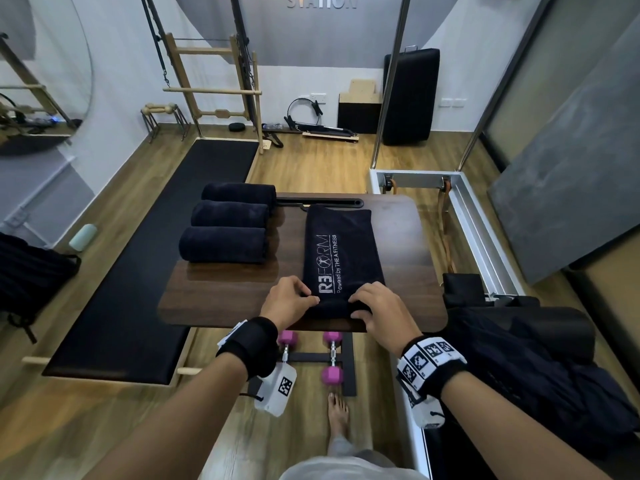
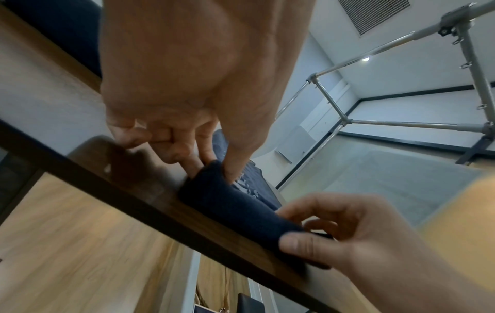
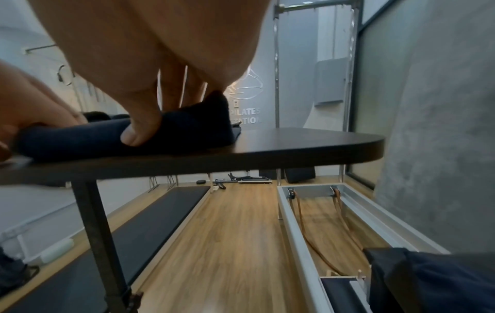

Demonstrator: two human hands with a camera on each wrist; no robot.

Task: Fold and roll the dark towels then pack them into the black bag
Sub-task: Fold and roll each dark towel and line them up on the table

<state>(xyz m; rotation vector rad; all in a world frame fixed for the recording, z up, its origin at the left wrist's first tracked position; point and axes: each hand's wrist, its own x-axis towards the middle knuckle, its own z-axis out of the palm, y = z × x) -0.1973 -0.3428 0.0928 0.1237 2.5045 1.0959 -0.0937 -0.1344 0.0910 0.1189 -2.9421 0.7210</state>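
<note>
A dark folded towel (image 1: 341, 251) with white lettering lies lengthwise on the dark wooden table (image 1: 408, 258), its near end turned up into a small roll (image 2: 235, 203). My left hand (image 1: 294, 299) pinches the roll's left end between thumb and fingers. At the right end my right hand (image 1: 377, 308) grips the roll (image 3: 174, 131), thumb in front and fingers behind. Three rolled dark towels (image 1: 225, 225) lie side by side on the table's left part. A black bag (image 1: 24, 268) stands on the floor at far left.
A heap of dark towels (image 1: 540, 372) lies on the reformer at right. Pink dumbbells (image 1: 332, 355) on a rack sit under the table's near edge, by my bare foot (image 1: 337, 410). A long black mat bench (image 1: 156, 258) runs along the left. The metal reformer frame (image 1: 478, 223) is at right.
</note>
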